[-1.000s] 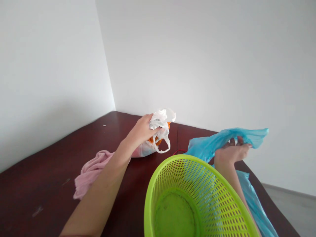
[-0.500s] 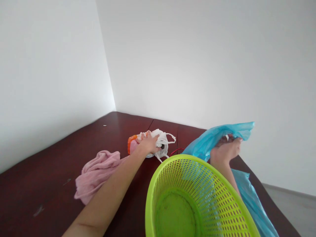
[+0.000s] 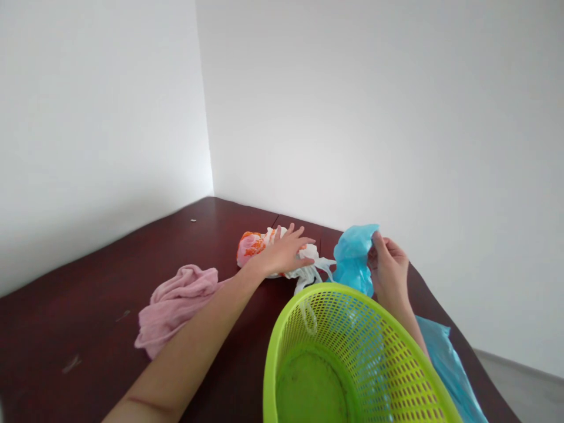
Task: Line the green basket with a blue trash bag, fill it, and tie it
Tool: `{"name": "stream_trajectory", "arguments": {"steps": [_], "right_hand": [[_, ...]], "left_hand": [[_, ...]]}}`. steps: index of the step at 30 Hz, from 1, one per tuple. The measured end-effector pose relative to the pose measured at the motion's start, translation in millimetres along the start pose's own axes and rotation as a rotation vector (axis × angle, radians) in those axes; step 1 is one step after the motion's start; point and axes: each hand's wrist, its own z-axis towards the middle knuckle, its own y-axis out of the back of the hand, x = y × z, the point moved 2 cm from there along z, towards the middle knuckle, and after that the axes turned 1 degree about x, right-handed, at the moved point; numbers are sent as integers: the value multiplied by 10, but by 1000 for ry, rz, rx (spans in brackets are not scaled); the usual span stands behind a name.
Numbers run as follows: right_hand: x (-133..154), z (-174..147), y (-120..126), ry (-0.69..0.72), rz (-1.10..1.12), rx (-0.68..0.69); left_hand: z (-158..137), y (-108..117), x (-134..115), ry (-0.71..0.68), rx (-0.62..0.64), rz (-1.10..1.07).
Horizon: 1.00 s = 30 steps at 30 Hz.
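My left hand [image 3: 288,251] reaches across the table with its fingers spread, lying over a white and orange plastic bag [image 3: 258,244]. Something pink shows through the left end of that bag, and its white handles trail to the right. A light blue plastic bag [image 3: 355,252] is pinched between the thumb and fingers of my right hand [image 3: 390,264], its upper part lifted. Nearest to me stands a lime green plastic basket [image 3: 275,346] with slotted walls, tilted toward me; its bottom is bare and marked with dark smudges.
A crumpled pink cloth [image 3: 176,311] lies left of my left forearm. More blue plastic [image 3: 449,364] hangs by the table's right edge. The dark red table [image 3: 88,329] meets white walls at the left and back.
My right hand has brought the blue bag to the left and turned upright. The fingers of my left hand have shifted right along the white bag, whose handles now reach the basket.
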Motion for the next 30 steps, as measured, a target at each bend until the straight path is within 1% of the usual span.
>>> {"name": "stream_trajectory", "arguments": {"steps": [2,4,6,8,10,13,16,17,19,21,23,27,30], "right_hand": [[-12,-10,-97,-82,-14,74],[-22,-10,-243,-199,-29,210],[-14,-4,-413,-294,-75,388],[15,4,-573,-326,-157,558],[58,14,-691,-284,-227,678],[124,39,-745,-123,-308,738],[157,97,-657,46,-532,762],[162,127,-609,74,-622,784],[183,205,-503,80,-749,817],[246,308,-403,62,-784,785],[374,426,-317,93,-767,675],[775,627,-147,263,-732,359],[1132,684,33,350,-690,65]], "left_hand": [[13,15,-128,-98,-106,-189],[39,-12,-214,-166,-135,-416],[80,-63,-237,-179,-137,-581],[137,-112,-202,-162,-157,-687],[206,-149,-126,-124,-184,-824],[305,-179,-6,-62,-200,-1021],[363,-180,49,-48,-204,-1104],[371,-177,52,-43,-202,-1126],[372,-159,48,-29,-207,-1155],[355,-120,49,-8,-239,-1148],[325,-60,64,9,-290,-1108],[242,106,93,7,-375,-1006],[141,296,47,-16,-398,-943]]}}
